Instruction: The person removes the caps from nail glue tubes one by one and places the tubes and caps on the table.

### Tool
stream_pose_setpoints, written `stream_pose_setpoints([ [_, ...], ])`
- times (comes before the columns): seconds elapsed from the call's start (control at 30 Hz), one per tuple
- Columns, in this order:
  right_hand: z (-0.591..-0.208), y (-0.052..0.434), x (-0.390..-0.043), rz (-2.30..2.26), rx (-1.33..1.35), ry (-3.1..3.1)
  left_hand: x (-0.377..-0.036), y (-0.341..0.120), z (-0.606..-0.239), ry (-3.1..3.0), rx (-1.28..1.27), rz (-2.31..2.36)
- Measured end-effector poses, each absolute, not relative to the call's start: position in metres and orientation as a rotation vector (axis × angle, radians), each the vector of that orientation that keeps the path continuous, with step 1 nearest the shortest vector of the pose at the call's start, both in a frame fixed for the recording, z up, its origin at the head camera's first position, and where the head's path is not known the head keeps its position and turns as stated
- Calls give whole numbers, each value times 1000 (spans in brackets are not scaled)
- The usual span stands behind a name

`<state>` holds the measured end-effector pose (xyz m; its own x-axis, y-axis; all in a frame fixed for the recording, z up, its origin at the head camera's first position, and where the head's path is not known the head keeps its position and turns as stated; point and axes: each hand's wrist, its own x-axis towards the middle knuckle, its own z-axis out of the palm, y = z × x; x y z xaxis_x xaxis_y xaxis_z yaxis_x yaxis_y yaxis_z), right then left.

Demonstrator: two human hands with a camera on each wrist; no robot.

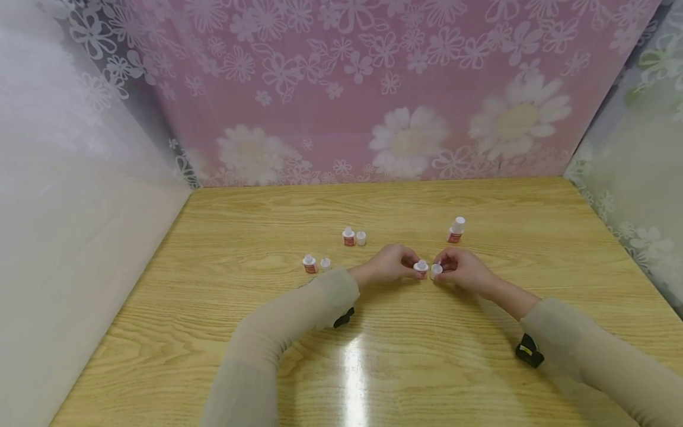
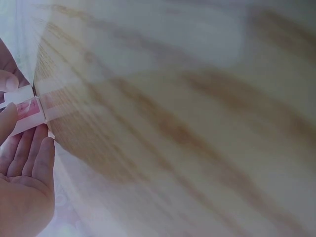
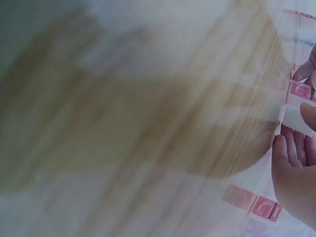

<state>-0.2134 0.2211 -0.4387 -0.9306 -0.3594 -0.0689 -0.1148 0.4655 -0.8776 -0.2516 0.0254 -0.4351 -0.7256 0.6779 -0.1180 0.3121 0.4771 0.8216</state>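
Note:
My left hand (image 1: 409, 261) grips a small white bottle with a red label (image 1: 421, 269) at the middle of the wooden table (image 1: 480, 201). Right beside it, my right hand (image 1: 444, 265) pinches a small white cap (image 1: 436, 271), a little apart from the bottle's top. In the left wrist view the bottle (image 2: 28, 109) lies between thumb and fingers (image 2: 34, 153) at the left edge. The right wrist view is blurred: the cap (image 3: 295, 118) is at the fingertips (image 3: 289, 150), with the bottle's red label (image 3: 300, 90) just above it.
Two more red-labelled bottles stand open behind and to the left, one (image 1: 348, 237) with its cap (image 1: 361, 238) beside it, the other (image 1: 309, 264) with a cap (image 1: 325, 263). A capped bottle (image 1: 456, 230) stands behind my right hand. Curtain walls enclose three sides.

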Motion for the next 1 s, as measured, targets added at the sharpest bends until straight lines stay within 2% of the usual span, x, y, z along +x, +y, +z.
stream_pose_setpoints([
  [1.0,-438,221,-212,-1349,-443,2516,-250,25,-433,2269,763,1165],
])
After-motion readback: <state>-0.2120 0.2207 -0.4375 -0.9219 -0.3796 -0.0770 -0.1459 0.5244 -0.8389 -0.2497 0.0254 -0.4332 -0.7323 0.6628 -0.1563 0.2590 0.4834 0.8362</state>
